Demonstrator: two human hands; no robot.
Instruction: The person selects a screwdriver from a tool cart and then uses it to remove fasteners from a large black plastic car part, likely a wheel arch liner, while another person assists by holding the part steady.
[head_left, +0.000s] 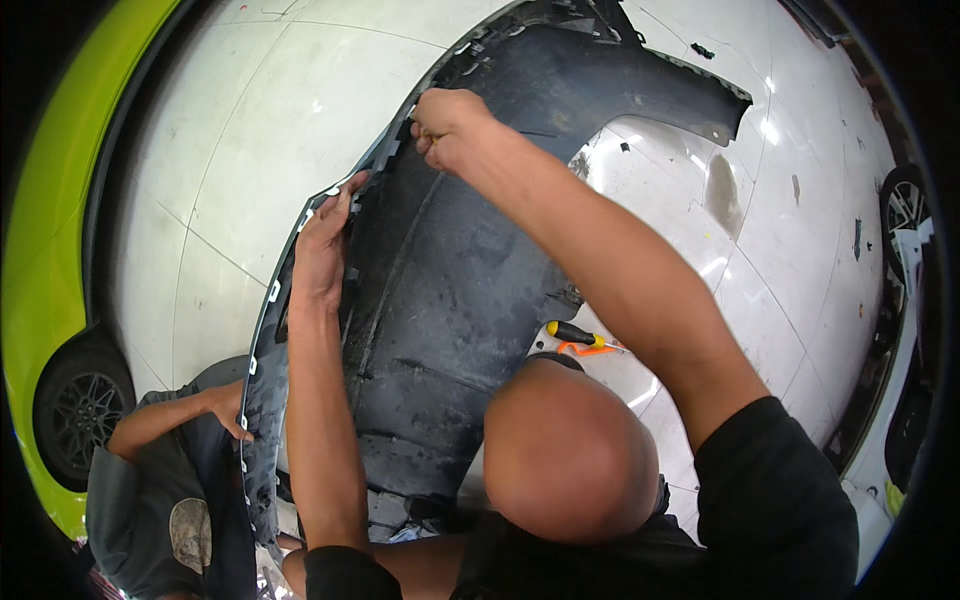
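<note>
Across the middle of the view, slantwise over pale floor tiles (pixel 250 130): black car bumper cover (pixel 460 270), long, curved, hollow inner face showing. Dull, dusty, scuffed and blotched, with a long crease roughly parallel to the left rim (pixel 258 350); small white tabs (pixel 273 291) spaced along that rim. Bends at top into a flared end (pixel 715 120), pointing right, pale wear along its border. Edges and room: wide bare tile left of the rim, up to a lime-green car (pixel 50 220) with dark wheel (pixel 82 410); more open tile to the right beyond the inside curve, dark stain (pixel 722 190) included. Tighter at lower left, with co-worker's hand (pixel 230 408) touching the rim, and at lower right, with bare knee (pixel 570 450) close to the cover. Just beyond the knee, on tile: yellow-and-black screwdriver (pixel 573 335), beside orange strip (pixel 570 349). Hands apart, both at the left rim. Left hand (pixel 325 230): half closed, clamped over the rim partway up. Right hand (pixel 447 122): farther up, fingers curled nearly into a fist against the rim; contents hidden, cannot tell what, if anything, in the grip.
</note>
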